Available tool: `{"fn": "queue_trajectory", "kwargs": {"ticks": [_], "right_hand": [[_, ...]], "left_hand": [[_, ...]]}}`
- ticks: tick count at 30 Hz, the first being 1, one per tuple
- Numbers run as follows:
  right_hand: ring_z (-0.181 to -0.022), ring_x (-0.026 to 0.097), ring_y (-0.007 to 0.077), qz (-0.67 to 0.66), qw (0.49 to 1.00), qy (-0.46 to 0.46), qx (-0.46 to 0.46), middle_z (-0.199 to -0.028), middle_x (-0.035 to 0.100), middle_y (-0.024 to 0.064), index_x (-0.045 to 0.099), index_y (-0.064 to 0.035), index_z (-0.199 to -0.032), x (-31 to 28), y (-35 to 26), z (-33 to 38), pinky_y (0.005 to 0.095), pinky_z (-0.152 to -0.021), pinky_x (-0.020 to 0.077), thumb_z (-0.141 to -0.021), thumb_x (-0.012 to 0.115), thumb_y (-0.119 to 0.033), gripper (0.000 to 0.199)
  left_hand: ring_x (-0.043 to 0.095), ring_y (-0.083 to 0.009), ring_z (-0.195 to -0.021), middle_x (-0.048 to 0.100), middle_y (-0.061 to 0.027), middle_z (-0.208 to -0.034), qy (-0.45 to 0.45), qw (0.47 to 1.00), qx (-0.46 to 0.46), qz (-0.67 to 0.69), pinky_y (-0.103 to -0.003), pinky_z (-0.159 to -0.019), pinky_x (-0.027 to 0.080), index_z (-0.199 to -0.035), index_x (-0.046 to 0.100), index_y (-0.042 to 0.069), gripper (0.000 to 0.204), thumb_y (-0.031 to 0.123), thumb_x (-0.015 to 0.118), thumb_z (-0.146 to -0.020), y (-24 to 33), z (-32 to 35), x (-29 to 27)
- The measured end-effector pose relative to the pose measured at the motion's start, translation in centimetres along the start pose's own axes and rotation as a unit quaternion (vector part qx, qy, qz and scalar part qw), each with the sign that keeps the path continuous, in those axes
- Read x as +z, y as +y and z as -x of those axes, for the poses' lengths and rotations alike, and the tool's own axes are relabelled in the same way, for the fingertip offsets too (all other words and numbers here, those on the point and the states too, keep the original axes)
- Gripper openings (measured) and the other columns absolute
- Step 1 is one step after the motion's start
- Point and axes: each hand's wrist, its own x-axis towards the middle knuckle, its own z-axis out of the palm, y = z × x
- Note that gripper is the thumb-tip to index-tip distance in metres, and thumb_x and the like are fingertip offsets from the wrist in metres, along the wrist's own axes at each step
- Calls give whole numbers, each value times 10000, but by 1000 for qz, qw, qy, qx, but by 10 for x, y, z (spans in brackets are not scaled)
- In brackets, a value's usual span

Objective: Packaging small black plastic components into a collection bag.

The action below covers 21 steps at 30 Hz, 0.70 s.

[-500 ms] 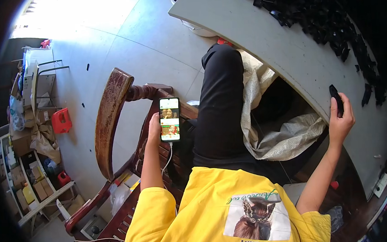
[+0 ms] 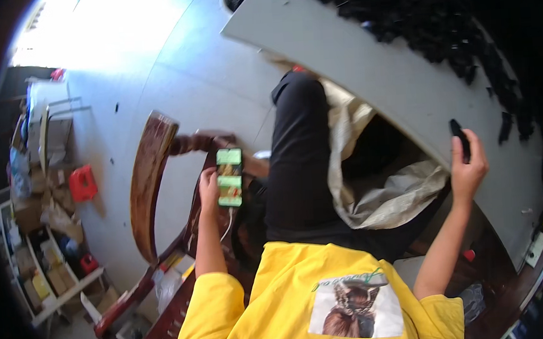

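My left hand [image 2: 208,187] is closed on a smartphone [image 2: 229,178] by its left edge. The phone stands upright in the view with its lit screen facing up at me, and a white charging cable [image 2: 229,225] runs down from its lower end. Over the near edge of the white table [image 2: 398,109], my right hand [image 2: 470,165] grips a small, long black plastic piece [image 2: 460,138] between thumb and fingers. Its upper end sticks out past my fingertips; the lower part is hidden by them. What the piece is exactly, I cannot tell.
A large heap of black plastic pieces [image 2: 399,12] covers the table's far side. Below its near edge a pale woven sack [image 2: 388,203] lies open beside my leg. A wooden chair arm [image 2: 151,183] rises at the left. Beyond stand a red container [image 2: 83,183] and shelves with boxes [image 2: 47,258].
The view has shifted slightly. The phone sits a little lower and its screen picture has changed. Both hands keep hold of the same things.
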Motion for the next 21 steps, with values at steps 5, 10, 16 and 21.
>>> {"fn": "queue_trajectory", "kwargs": {"ticks": [5, 10, 16, 21], "right_hand": [[-772, 634, 282, -26, 999, -18, 19, -892, 657, 131, 640, -23, -999, 9, -15, 2, 340, -645, 491, -841, 681, -126, 193], [-597, 582, 263, -54, 998, -3, 13, -778, 604, 116, 625, -34, -981, 0, -17, -1, 338, -547, 463, -819, 690, -101, 187], [-669, 612, 308, -135, 989, -2, 58, -840, 643, 145, 613, -19, -988, -5, -14, -2, 374, -602, 482, -841, 678, -123, 192], [-673, 615, 220, -323, 928, -37, 182, -791, 618, 115, 546, -14, -1024, -12, -3, -11, 299, -612, 461, -872, 626, -84, 185]], "left_hand": [[588, -334, -958, 612, -162, -991, 51, 952, 173, -248, -386, -874, 453, -1064, 609, 19, 224, 78, 555, -854, 50, 26, -10], [600, -298, -921, 601, -149, -996, -36, 891, 422, -164, -343, -820, 476, -1015, 614, -7, 212, -64, 493, -849, 220, 63, 54], [594, -350, -939, 599, -157, -1047, -157, 788, 587, -101, -377, -824, 484, -1004, 631, 33, 209, -24, 596, -806, 364, 89, 162], [591, -300, -926, 551, -103, -1011, -124, 796, 567, -169, -391, -737, 495, -1069, 580, 69, 257, 97, 641, -821, 403, 80, 232]]}}
